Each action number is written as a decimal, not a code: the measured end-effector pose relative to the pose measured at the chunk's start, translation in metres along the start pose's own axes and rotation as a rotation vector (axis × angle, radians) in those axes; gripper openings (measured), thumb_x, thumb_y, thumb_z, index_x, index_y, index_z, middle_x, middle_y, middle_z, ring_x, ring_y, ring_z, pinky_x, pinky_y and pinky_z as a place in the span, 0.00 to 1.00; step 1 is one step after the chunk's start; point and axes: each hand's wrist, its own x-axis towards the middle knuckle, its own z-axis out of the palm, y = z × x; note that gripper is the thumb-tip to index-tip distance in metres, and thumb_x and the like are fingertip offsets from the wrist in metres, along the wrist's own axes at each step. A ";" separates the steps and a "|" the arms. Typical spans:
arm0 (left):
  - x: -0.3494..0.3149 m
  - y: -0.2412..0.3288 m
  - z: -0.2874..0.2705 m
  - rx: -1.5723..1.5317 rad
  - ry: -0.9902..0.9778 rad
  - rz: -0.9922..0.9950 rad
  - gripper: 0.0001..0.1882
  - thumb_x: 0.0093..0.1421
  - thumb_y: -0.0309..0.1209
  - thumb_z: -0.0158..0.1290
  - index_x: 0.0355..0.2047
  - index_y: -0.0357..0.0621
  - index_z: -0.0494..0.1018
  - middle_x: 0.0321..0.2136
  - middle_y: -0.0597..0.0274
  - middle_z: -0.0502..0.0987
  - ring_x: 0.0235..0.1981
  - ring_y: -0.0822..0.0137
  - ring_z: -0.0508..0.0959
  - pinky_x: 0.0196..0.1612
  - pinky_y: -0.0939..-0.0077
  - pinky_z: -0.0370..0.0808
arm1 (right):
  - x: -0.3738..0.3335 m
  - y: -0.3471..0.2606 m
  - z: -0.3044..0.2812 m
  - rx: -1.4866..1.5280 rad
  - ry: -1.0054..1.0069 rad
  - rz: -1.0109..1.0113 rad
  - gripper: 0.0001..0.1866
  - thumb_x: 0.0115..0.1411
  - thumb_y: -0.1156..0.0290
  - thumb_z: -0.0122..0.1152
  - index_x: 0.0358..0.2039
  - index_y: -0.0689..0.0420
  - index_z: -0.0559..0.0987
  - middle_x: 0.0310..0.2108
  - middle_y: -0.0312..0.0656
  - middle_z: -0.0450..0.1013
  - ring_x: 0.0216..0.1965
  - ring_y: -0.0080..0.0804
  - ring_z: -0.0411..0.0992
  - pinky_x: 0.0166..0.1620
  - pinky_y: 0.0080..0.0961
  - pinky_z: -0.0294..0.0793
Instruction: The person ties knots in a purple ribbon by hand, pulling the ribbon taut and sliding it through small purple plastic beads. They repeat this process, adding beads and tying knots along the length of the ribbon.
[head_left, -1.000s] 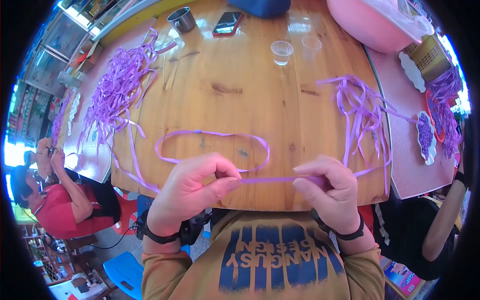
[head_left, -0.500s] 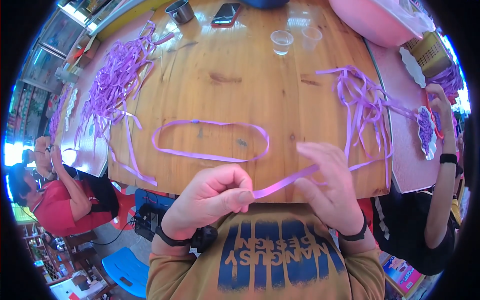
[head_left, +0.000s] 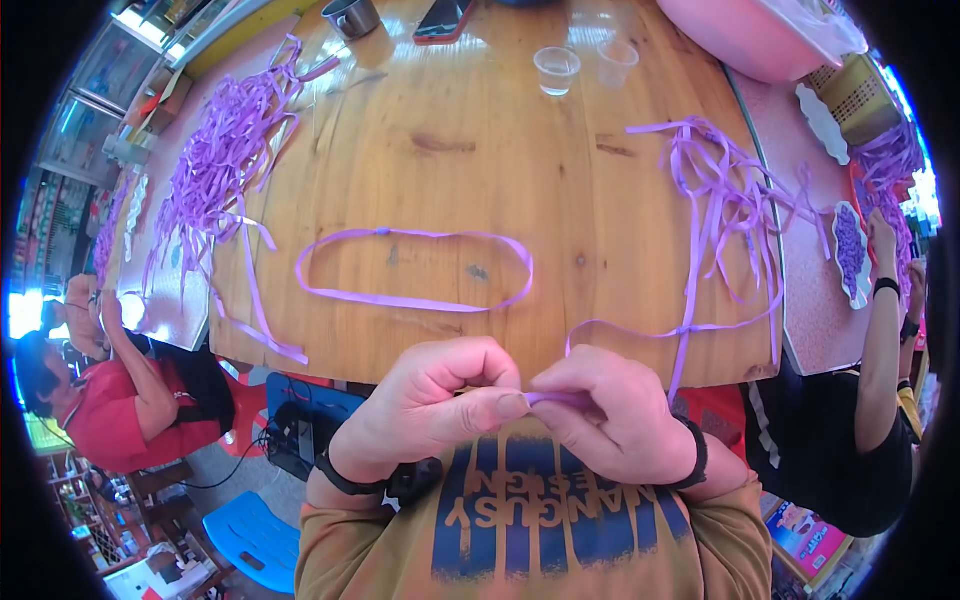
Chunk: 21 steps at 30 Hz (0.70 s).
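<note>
Both hands meet at the table's near edge, in front of my chest. My left hand [head_left: 450,392] pinches a purple ribbon [head_left: 560,397] between thumb and forefinger. Close beside it, my right hand [head_left: 615,408] is closed on the same ribbon, and most of the held part is hidden by the fingers. From there a thin length loops over the table toward the right-hand heap. A purple ribbon loop [head_left: 415,303] lies as a long oval on the wood just beyond my hands. Loose purple ribbons [head_left: 715,185] are tangled at the right.
A large purple ribbon heap [head_left: 225,140] covers the table's left side. Along the far side are a metal mug [head_left: 350,18], a phone [head_left: 443,20], clear plastic cups [head_left: 556,70] and a pink basin [head_left: 740,40]. People sit at left [head_left: 120,410] and right [head_left: 830,440].
My right hand has moved left and closed on the ribbon beside my left hand, shortening the stretch between them. The right-hand person's arm has shifted. The view has tilted slightly.
</note>
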 end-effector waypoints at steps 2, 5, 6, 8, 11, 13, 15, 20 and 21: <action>0.000 -0.004 -0.002 -0.006 -0.007 0.016 0.09 0.58 0.31 0.52 0.27 0.38 0.69 0.22 0.67 0.70 0.23 0.79 0.66 0.26 0.86 0.62 | 0.002 0.000 0.000 -0.183 0.011 -0.127 0.08 0.50 0.80 0.59 0.32 0.61 0.73 0.21 0.39 0.68 0.19 0.28 0.65 0.21 0.21 0.63; 0.002 -0.011 -0.001 0.216 0.104 0.214 0.07 0.57 0.30 0.53 0.30 0.39 0.70 0.22 0.67 0.69 0.23 0.77 0.67 0.27 0.84 0.64 | 0.002 -0.002 0.002 -0.182 0.094 -0.075 0.07 0.47 0.80 0.61 0.29 0.60 0.74 0.18 0.38 0.66 0.17 0.29 0.63 0.19 0.22 0.58; 0.003 -0.012 -0.001 0.443 0.226 0.393 0.07 0.55 0.29 0.54 0.31 0.39 0.71 0.22 0.64 0.70 0.23 0.73 0.69 0.29 0.81 0.65 | 0.001 -0.001 0.002 -0.183 0.095 -0.073 0.07 0.47 0.80 0.61 0.29 0.60 0.74 0.18 0.38 0.66 0.17 0.29 0.63 0.19 0.22 0.58; 0.005 -0.004 -0.001 0.661 0.191 0.531 0.07 0.55 0.30 0.54 0.31 0.38 0.72 0.24 0.63 0.71 0.25 0.69 0.69 0.31 0.76 0.66 | 0.002 0.001 0.001 -0.205 0.106 -0.062 0.06 0.48 0.80 0.60 0.28 0.60 0.75 0.18 0.38 0.66 0.16 0.28 0.63 0.19 0.22 0.59; 0.006 -0.003 -0.001 0.942 0.139 0.710 0.07 0.53 0.29 0.54 0.30 0.38 0.73 0.25 0.61 0.71 0.27 0.64 0.70 0.34 0.71 0.67 | 0.003 -0.001 0.002 -0.203 0.075 -0.063 0.07 0.48 0.80 0.61 0.30 0.59 0.75 0.18 0.38 0.66 0.15 0.28 0.62 0.19 0.22 0.59; 0.006 -0.005 -0.002 1.010 0.131 0.753 0.06 0.52 0.28 0.55 0.30 0.39 0.74 0.25 0.61 0.71 0.27 0.61 0.70 0.34 0.69 0.67 | 0.003 0.000 0.002 -0.215 0.053 -0.050 0.07 0.48 0.80 0.61 0.30 0.59 0.76 0.17 0.38 0.66 0.15 0.28 0.62 0.19 0.22 0.59; 0.003 -0.005 -0.006 1.007 0.099 0.682 0.06 0.49 0.27 0.57 0.29 0.40 0.75 0.22 0.60 0.70 0.25 0.61 0.69 0.33 0.70 0.66 | 0.003 0.001 0.002 -0.223 0.026 -0.045 0.07 0.47 0.80 0.61 0.29 0.59 0.76 0.17 0.38 0.66 0.15 0.28 0.61 0.19 0.22 0.58; -0.007 -0.009 -0.017 0.531 -0.017 0.361 0.04 0.51 0.25 0.56 0.27 0.38 0.76 0.20 0.63 0.71 0.24 0.67 0.69 0.29 0.75 0.65 | 0.000 0.002 0.002 -0.197 0.081 0.071 0.05 0.47 0.81 0.62 0.26 0.61 0.76 0.16 0.38 0.65 0.16 0.29 0.63 0.20 0.23 0.59; -0.009 -0.010 -0.014 0.223 -0.028 0.240 0.03 0.51 0.24 0.56 0.26 0.37 0.76 0.20 0.63 0.71 0.23 0.69 0.69 0.28 0.76 0.65 | 0.001 0.000 0.005 -0.181 0.065 0.080 0.05 0.46 0.81 0.61 0.26 0.62 0.76 0.16 0.39 0.65 0.16 0.31 0.63 0.21 0.23 0.59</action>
